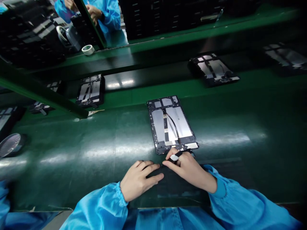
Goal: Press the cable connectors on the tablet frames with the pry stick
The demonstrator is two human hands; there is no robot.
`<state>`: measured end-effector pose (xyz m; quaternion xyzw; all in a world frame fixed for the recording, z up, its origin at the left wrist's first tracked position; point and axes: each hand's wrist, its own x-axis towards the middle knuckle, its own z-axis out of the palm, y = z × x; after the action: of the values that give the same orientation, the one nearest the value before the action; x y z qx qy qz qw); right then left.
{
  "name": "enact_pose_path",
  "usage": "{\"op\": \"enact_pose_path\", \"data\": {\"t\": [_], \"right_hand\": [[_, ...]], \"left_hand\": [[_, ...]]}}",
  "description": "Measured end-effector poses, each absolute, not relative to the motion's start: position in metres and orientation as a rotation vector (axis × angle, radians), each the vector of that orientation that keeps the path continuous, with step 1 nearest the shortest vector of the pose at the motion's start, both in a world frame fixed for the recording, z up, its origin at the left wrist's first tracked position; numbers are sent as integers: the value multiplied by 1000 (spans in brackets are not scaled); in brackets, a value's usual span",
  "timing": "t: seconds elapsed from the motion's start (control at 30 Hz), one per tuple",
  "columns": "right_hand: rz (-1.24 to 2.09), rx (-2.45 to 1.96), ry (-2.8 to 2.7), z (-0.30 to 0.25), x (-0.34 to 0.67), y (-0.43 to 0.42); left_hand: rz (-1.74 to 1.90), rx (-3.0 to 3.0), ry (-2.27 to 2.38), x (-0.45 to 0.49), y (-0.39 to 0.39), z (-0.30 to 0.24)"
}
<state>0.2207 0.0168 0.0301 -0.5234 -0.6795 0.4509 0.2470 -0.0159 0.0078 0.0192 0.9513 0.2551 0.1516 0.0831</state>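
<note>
From the head view, the green bench (115,137) spread wide, streaked with glare! Far side, more tablets (213,68) sat in a row, a tape roll (88,50) rested up on the ledge (144,47), and a co-worker's hand (94,13) showed past a slanting post (48,92). Front and centre lay the tablet (185,123), inner side up, its lower edge just ahead of the hands! The right hand (189,167) was clamped on a dark piece (174,157) with a white patch; the left hand (137,180) rested, fingers apart, tips near it. The bench's near edge ran close before the body, while green surface stretched left and right of the tablet, the post's foot bounding the left far side
</note>
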Motion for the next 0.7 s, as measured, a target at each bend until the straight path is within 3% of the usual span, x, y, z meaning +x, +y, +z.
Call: {"op": "enact_pose_path", "data": {"t": [0.33,0.7], "right_hand": [[1181,-1411,-1873,22,209,13],[1487,-1331,-1424,48,248,51]], "left_hand": [[483,2768,784,-14,11,20],[569,2674,813,-8,17,25]]}}
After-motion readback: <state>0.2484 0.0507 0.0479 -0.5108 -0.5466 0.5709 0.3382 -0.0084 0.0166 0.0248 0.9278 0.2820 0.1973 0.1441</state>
